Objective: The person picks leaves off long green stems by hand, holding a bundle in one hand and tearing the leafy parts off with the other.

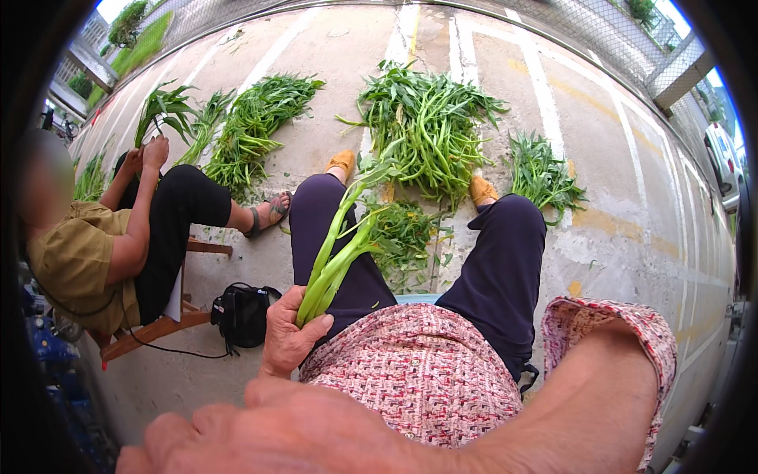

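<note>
My left hand is closed around the lower ends of several thick green water spinach stalks, which point up and away over my left thigh. My right hand looms large and blurred at the bottom edge, reaching across in front of my lap; its knuckles are bent and its fingertips are hidden. On the ground between my feet lies a big heap of leafy water spinach. Closer to me is a flatter pile of torn leaves. A smaller leafy bunch rests to the right of my right foot.
At left a person sits on a wooden stool, holding a leafy bunch in both hands. Another green heap lies before them. A black bag with a cable stands between us. A mesh fence runs behind.
</note>
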### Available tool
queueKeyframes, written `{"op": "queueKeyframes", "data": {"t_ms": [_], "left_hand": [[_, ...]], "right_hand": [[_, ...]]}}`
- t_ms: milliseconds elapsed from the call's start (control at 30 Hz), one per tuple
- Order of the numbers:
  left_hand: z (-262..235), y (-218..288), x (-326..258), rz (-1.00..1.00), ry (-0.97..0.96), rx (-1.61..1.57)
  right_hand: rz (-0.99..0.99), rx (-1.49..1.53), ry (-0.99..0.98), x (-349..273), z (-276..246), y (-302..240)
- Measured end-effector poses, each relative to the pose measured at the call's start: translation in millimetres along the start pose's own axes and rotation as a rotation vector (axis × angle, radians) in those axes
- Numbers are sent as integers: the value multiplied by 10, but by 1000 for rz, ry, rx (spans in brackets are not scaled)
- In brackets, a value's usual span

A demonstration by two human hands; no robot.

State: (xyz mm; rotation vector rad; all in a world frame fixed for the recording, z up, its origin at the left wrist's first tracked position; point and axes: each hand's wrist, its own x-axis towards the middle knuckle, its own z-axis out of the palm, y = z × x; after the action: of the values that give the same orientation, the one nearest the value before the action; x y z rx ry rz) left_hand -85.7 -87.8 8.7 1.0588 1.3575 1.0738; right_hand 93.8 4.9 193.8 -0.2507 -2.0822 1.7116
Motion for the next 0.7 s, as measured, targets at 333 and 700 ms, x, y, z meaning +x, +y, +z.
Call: {"op": "queueKeyframes", "data": {"t_ms": [333, 700], "left_hand": [[-18, -8, -42, -54, -2, 5], [-15, 24, 23, -15, -54, 22]], "right_hand": [[75, 111, -34, -42, 52, 24], [50, 483, 227, -241, -191, 204]]}}
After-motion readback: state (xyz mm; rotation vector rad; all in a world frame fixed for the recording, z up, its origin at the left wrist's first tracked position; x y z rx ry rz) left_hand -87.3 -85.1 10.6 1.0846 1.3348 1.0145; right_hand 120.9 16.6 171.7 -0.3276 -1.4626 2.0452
